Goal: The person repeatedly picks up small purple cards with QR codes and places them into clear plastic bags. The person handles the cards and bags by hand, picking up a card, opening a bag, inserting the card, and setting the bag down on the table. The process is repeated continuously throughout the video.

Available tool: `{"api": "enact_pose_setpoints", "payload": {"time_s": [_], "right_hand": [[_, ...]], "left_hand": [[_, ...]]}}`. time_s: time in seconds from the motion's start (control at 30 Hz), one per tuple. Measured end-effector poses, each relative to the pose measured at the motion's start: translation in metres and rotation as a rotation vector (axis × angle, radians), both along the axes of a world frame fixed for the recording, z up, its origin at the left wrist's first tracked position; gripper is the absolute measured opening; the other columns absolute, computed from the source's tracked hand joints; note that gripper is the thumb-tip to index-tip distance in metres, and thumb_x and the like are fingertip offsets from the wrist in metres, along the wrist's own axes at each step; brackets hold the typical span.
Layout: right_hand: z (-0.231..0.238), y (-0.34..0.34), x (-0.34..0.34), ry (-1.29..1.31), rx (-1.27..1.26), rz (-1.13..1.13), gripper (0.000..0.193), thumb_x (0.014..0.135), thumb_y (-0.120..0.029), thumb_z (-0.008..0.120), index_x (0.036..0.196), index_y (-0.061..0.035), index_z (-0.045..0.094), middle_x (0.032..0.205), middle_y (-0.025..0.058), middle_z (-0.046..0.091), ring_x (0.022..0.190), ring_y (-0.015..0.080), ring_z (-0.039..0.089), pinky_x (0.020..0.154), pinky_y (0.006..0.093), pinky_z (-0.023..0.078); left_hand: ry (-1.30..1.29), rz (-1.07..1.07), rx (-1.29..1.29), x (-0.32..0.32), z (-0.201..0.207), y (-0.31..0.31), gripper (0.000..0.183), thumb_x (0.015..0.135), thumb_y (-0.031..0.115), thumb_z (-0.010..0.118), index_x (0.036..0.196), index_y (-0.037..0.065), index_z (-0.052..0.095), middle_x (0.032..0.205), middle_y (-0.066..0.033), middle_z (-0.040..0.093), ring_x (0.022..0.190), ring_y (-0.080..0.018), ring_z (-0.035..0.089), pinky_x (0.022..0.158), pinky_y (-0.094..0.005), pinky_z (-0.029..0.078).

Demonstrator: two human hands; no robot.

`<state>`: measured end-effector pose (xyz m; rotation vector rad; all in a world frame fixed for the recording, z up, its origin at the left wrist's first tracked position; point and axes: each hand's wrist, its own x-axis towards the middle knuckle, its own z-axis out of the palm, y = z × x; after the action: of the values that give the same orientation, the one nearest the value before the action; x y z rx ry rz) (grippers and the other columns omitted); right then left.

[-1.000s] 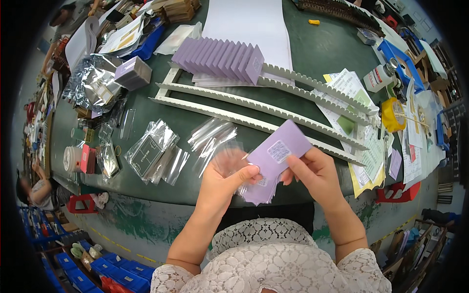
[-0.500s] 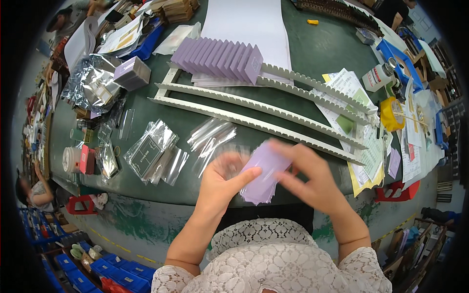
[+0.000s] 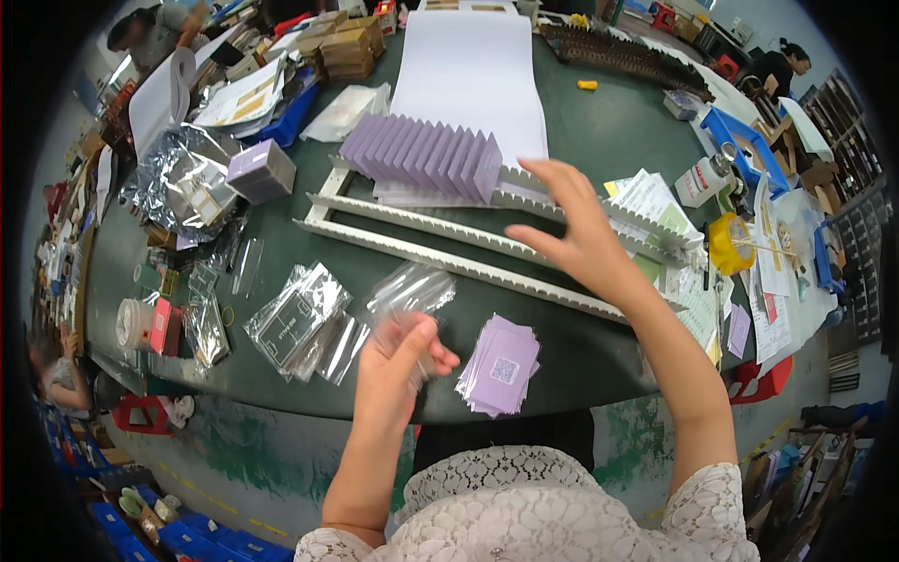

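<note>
My left hand [image 3: 401,361] is closed at the table's near side, slightly blurred, with its thumb and fingers pinching what looks like a clear plastic sleeve. Just beyond it lie more clear sleeves [image 3: 417,288]. To its right, a loose stack of purple cards [image 3: 501,365] rests on the table, a square code facing up on the top one. My right hand [image 3: 582,229] is raised over the slotted white rack, thumb and fingers wide apart, nothing in them. Left of those fingers, a row of purple cards [image 3: 421,159] leans upright in the rack's notches [image 3: 440,239].
Packs in clear film [image 3: 300,318] and a box of purple cards [image 3: 262,171] are to the left. A white bottle [image 3: 702,180], yellow tape roll [image 3: 730,244] and papers [image 3: 651,204] sit at the right. White sheets [image 3: 468,75] cover the far middle. Other people are farther back.
The purple card stack, held in both hands before, now lies on the table. My right hand has moved up and away toward the upright cards and opened. The left has drawn back toward the sleeves.
</note>
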<state>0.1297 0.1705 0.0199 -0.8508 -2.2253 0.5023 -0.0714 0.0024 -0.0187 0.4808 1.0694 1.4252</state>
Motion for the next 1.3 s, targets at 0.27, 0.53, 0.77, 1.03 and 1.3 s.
{"api": "enact_pose_setpoints", "payload": {"time_s": [0.27,0.53,0.77,1.03,1.3], "right_hand": [[-0.013,0.050,-0.037,-0.004,0.007,0.074,0.077,0.071,-0.025,0.080,0.137,-0.0096,0.043,0.132,0.0152,0.044,0.120,0.0326,0.046,0.102,0.0411,0.037],[-0.001,-0.075,0.008,0.117,-0.318,0.291,0.078,0.067,-0.009,0.082,0.133,-0.0086,0.042,0.139,0.0157,0.038,0.131,0.0311,0.038,0.106,0.0405,0.036],[-0.007,-0.076,0.026,0.186,-0.286,0.206,0.076,0.075,-0.002,0.073,0.142,-0.0106,0.039,0.146,0.0122,0.034,0.131,0.0291,0.039,0.103,0.0373,0.039],[-0.001,-0.083,0.029,0.074,-0.010,0.067,0.053,0.076,0.002,0.067,0.125,-0.0165,0.061,0.139,0.0126,0.045,0.122,0.0296,0.048,0.097,0.0382,0.042],[0.005,-0.118,0.029,0.022,0.120,0.230,0.045,0.070,-0.004,0.070,0.112,-0.0195,0.069,0.131,0.0089,0.052,0.116,0.0274,0.051,0.094,0.0358,0.043]], "left_hand": [[0.065,-0.082,0.020,-0.002,0.007,-0.003,0.018,0.089,0.009,0.063,0.102,-0.001,0.058,0.082,-0.0107,0.064,0.064,-0.0153,0.062,0.054,-0.0240,0.046],[0.031,-0.227,0.033,0.016,0.005,0.010,0.033,0.092,0.014,0.062,0.118,-0.004,0.057,0.091,-0.0097,0.066,0.070,-0.0113,0.062,0.060,-0.0214,0.046],[-0.205,-0.308,-0.118,0.029,0.001,0.010,0.035,0.092,0.016,0.062,0.122,-0.001,0.055,0.097,-0.0093,0.065,0.076,-0.0110,0.059,0.061,-0.0214,0.044],[-0.304,-0.351,-0.145,0.033,0.001,0.007,0.040,0.091,0.016,0.062,0.125,-0.001,0.051,0.102,-0.0087,0.063,0.080,-0.0105,0.058,0.060,-0.0210,0.042],[-0.236,-0.175,-0.133,0.036,0.010,0.012,0.032,0.089,0.010,0.060,0.117,-0.004,0.054,0.092,-0.0091,0.063,0.061,-0.0088,0.053,0.053,-0.0185,0.040]]}}
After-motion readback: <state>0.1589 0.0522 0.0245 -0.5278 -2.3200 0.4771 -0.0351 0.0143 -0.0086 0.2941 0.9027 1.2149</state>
